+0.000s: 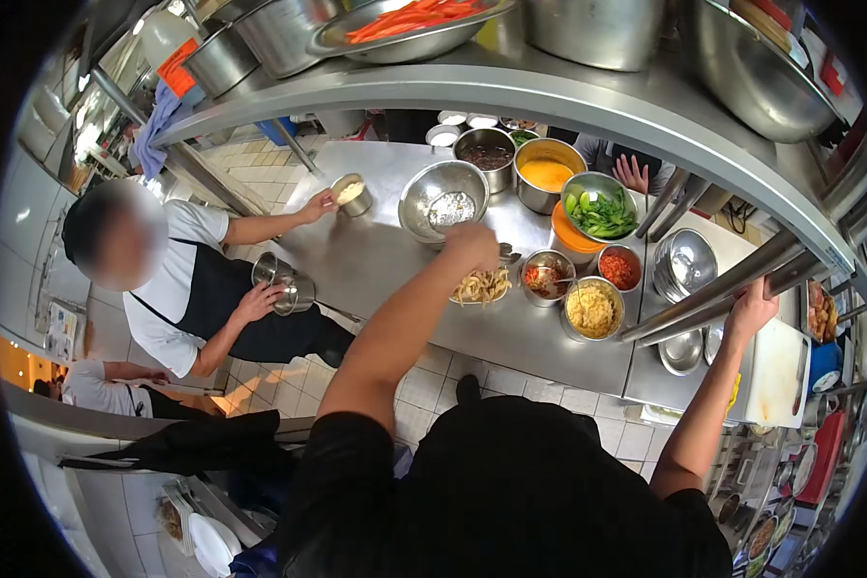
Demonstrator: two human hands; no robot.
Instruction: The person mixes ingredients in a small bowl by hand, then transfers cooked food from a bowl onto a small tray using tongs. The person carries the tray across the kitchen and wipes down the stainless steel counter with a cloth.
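Observation:
My left hand point(472, 248) is closed, fingers mostly hidden, at the near rim of a steel mixing bowl point(417, 206). A small metal piece shows beside it; whether the hand holds this, I cannot tell. Just below lies a plate of pale sliced food point(482, 286). My right hand point(753, 308) is wrapped round a slanted metal post point(708, 316) of the overhead shelf. Close to my left hand stand a pot of chopped red mix point(547, 277) with a spoon in it and a pot of yellow shredded food point(593, 308).
A co-worker point(231, 289) at the left holds metal cups point(284, 289) and touches a small pot point(352, 195). Another person's hand point(632, 172) shows behind the greens bowl point(599, 206). An orange-yellow liquid pot point(546, 173) and stacked bowls point(684, 265) stand nearby. The steel shelf point(453, 89) hangs overhead.

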